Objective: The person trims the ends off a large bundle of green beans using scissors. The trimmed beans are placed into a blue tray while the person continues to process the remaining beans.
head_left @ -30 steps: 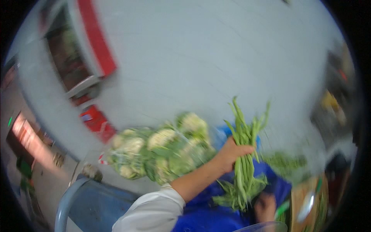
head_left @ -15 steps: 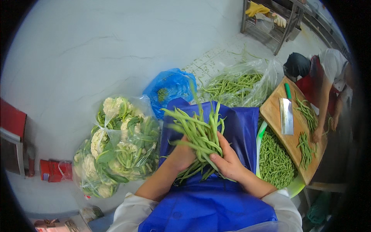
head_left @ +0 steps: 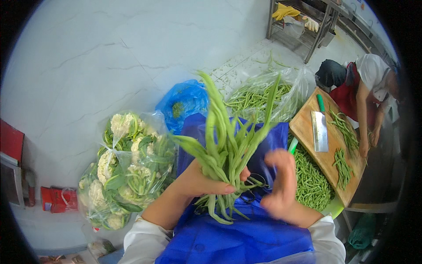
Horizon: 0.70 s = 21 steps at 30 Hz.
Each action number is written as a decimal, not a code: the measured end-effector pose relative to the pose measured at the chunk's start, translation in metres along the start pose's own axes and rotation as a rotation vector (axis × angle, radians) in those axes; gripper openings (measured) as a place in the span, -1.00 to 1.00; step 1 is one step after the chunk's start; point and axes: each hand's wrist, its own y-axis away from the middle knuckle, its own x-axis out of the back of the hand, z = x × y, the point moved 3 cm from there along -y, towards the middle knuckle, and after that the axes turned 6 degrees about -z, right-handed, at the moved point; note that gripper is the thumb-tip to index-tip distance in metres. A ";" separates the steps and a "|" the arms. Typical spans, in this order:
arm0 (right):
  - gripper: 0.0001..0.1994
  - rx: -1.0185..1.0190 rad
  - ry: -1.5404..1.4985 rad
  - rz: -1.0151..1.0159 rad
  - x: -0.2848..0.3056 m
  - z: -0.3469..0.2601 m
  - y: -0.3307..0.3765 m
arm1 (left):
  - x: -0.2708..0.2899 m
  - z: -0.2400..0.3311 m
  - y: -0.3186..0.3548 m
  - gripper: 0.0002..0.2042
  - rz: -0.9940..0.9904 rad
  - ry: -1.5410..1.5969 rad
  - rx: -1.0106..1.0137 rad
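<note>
My left hand (head_left: 200, 182) grips a bunch of long green beans (head_left: 224, 141) upright over my blue apron (head_left: 228, 237). Their tips fan out above and the stem ends hang below my fist. My right hand (head_left: 279, 185) is beside the bunch, blurred, fingers apart and holding nothing. Dark scissors (head_left: 252, 191) lie on my lap behind the beans, partly hidden.
A clear bag of cauliflower (head_left: 125, 167) sits to my left, a blue bag (head_left: 184, 101) ahead, and a clear bag of beans (head_left: 263, 94) beyond. A green tub of cut beans (head_left: 314, 182) stands right. Another person (head_left: 365, 92) works at a wooden board (head_left: 332, 149) with a cleaver (head_left: 319, 130).
My view swung from the left side of the floor to my lap. The bean bunch came up closer, held by the left hand, and my right hand let go and moved right.
</note>
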 end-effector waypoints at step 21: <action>-0.49 -0.096 -0.512 -0.334 -0.039 0.086 -0.118 | 0.022 -0.099 -0.022 -0.19 -0.196 0.337 0.188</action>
